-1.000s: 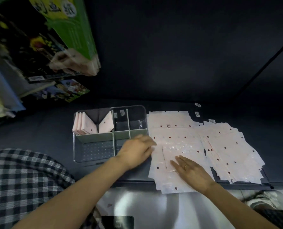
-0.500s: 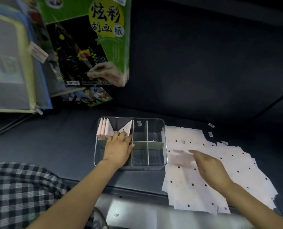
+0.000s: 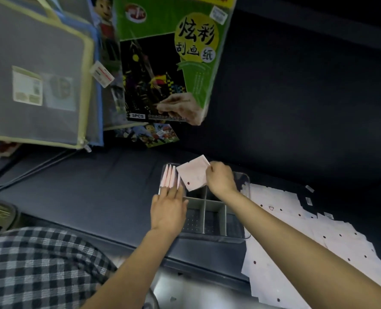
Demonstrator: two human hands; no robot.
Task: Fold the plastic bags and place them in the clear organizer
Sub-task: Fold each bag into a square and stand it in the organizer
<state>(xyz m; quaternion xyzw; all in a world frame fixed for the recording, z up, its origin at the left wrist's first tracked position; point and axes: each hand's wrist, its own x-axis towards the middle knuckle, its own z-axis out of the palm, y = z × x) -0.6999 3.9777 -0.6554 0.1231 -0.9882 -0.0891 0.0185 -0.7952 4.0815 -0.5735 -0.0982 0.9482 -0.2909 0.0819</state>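
Right hand (image 3: 220,179) pinching folded bag (image 3: 192,175), left (image 3: 168,207) flat

the right hand (image 3: 220,179) pinches a folded bag (image 3: 192,173) by its right edge, held tilted over the far left compartment of the organizer (image 3: 244,236). the left hand (image 3: 168,209) lies flat with straight fingers against a row of folded bags (image 3: 169,176) standing upright in that compartment. flat bags (image 3: 318,248) are spread on the dark table (image 3: 96,192) to the organizer's right. a green packet (image 3: 174,61) hangs above.
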